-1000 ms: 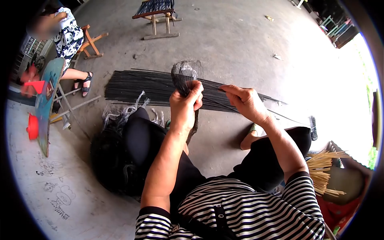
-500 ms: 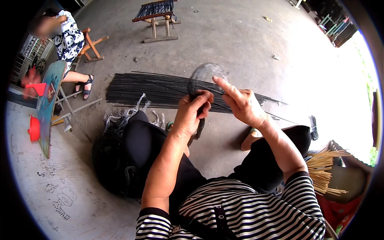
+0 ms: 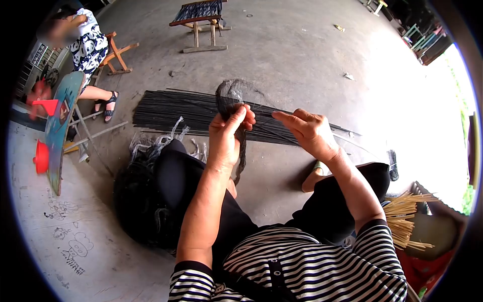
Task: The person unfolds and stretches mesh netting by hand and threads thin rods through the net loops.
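My left hand (image 3: 231, 132) is closed on a bundle of fine dark mesh or hair-like strands (image 3: 229, 95), which rises in a loop above the fingers and hangs as a thin tail below the palm. To its right, my right hand (image 3: 309, 132) has its forefinger pointing left and the other fingers curled; anything it pinches is too small to make out. Long thin black rods (image 3: 176, 108) lie on the floor beyond both hands. A black bag-like heap (image 3: 143, 201) with pale frayed strands (image 3: 168, 136) is beside my left leg.
A seated person (image 3: 88, 50) is at the upper left, near a tilted blue board (image 3: 65, 126) with red plastic pieces. A folding stool (image 3: 201, 25) stands at the top. Pale sticks (image 3: 402, 219) jut out at the right, by a small dark bundle (image 3: 393, 166).
Between the earlier frames the left hand shifted right with the mesh, and it is now back left. The right hand rose with its forefinger extended, then came down a little, away from the mesh.
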Tool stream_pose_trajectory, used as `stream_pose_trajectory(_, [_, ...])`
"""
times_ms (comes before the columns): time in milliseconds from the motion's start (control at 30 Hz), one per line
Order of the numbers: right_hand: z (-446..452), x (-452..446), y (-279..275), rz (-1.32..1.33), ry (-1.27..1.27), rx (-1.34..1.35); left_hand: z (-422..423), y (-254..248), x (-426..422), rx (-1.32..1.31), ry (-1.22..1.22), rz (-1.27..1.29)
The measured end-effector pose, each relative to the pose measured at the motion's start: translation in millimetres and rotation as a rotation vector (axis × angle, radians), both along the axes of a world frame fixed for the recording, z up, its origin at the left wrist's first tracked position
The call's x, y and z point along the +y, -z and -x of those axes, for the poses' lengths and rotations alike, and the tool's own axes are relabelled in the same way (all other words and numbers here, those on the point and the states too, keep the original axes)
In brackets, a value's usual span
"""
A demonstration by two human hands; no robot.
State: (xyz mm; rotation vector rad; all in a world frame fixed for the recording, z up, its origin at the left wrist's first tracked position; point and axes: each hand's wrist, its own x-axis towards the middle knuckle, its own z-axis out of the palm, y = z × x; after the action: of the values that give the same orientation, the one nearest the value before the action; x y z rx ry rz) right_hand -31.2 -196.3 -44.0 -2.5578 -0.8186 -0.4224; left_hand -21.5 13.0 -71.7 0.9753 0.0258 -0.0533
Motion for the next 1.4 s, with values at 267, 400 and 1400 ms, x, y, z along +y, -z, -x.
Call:
stream_pose_trajectory(267, [1, 17, 2, -0.336, -0.014, 0.022, 5, 3, -8, 0.161, 0.152, 0.108])
stream_pose_trajectory(400, [3, 29, -6, -0.461, -0.026, -0.05, 9, 6, -11, 0.14, 0.292, 0.033])
stream_pose_trajectory(1400, [6, 18, -7, -0.304, -0.033, 0.216, 5, 4, -3, 0.132, 0.101, 0.019])
